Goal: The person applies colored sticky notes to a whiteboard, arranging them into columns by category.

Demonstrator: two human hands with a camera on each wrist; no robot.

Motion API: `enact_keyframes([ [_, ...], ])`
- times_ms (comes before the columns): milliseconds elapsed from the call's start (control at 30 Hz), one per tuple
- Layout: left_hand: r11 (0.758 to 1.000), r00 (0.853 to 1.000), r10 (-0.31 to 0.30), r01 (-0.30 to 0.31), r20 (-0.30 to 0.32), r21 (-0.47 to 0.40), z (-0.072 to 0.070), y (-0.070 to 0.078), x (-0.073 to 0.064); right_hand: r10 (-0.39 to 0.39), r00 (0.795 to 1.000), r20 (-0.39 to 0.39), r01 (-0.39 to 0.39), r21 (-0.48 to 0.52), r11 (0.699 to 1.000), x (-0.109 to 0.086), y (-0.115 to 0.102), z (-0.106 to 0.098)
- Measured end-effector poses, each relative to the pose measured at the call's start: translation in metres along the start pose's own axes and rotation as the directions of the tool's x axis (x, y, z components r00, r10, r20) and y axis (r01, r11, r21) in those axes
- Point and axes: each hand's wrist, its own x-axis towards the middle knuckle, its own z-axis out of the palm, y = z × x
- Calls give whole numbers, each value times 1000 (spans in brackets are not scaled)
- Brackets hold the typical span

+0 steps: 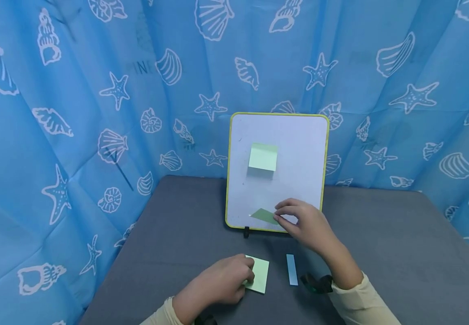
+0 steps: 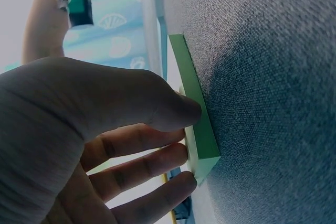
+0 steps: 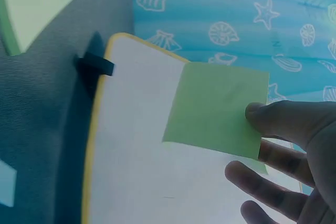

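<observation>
My right hand (image 1: 305,221) pinches a single green sticky note (image 3: 218,108) by one edge, between thumb and fingers. The note is in front of the lower part of a white board (image 1: 299,158) with a yellow rim; whether they touch, I cannot tell. Higher on the board, another light green sticky note (image 1: 263,157) is stuck, its lower edge lifting away. On the table, my left hand (image 1: 227,277) holds a thick pad of green sticky notes (image 1: 261,276). In the left wrist view the thumb lies on the pad's side (image 2: 197,103), with fingertips at its other edges.
A narrow light blue strip (image 1: 292,270) lies on the grey table (image 1: 177,234), right of the pad. The board leans upright on a stand with a black foot (image 1: 246,232). Behind hangs a blue curtain (image 1: 137,90) printed with shells and starfish.
</observation>
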Motion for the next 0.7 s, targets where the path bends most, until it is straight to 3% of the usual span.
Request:
enact_keyframes([
  [367, 1000, 1000, 9, -9, -24, 16, 2, -2, 0, -47, 990, -131, 43, -35, 998, 22, -3, -5],
  [700, 1000, 1000, 2, -2, -15, 11, 1, -1, -1, -118, 963, -243, 94, -109, 990, 35, -1, -3],
])
